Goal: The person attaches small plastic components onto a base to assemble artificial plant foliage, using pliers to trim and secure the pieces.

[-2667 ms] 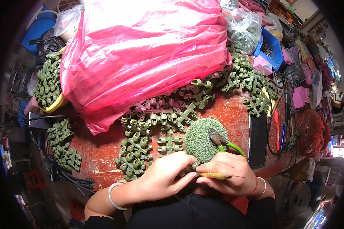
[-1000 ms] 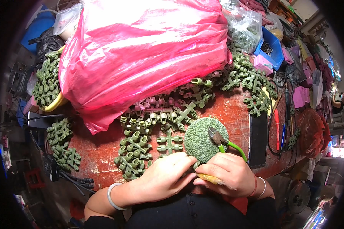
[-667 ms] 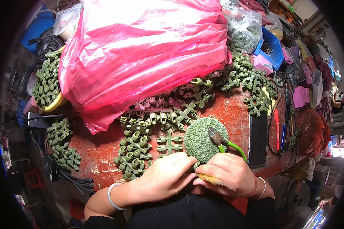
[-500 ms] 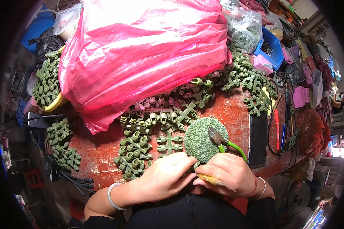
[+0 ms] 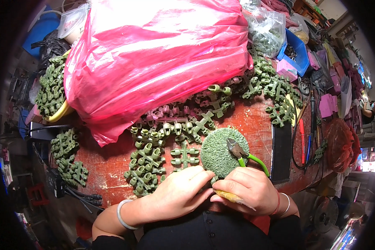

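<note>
My left hand (image 5: 181, 191) is closed, its thumb and fingertips meeting at a small green piece (image 5: 214, 179), mostly covered by the fingers. My right hand (image 5: 250, 187) is closed around a yellow tapered tool (image 5: 230, 196) whose thin end points down to the right; the working end is hidden. Both hands almost touch, just in front of a round green textured pad (image 5: 221, 152). On that pad rest cutting pliers (image 5: 237, 151) with green handles, reaching under the right hand. Beyond my left hand lies a green branched piece carrying ring-shaped parts (image 5: 185, 156).
A big pink plastic bag (image 5: 162, 62) covers the back of the red worn table (image 5: 112, 166). More green ring clusters (image 5: 143, 171) lie at left. On the right are a black flat strip (image 5: 281, 152), a red thin tool (image 5: 302, 135) and a blue bin (image 5: 295, 54).
Both hands hold nearly the same place, with only a very slight shift at the right fingers and the yellow tool. Everything on the table stays where it was.
</note>
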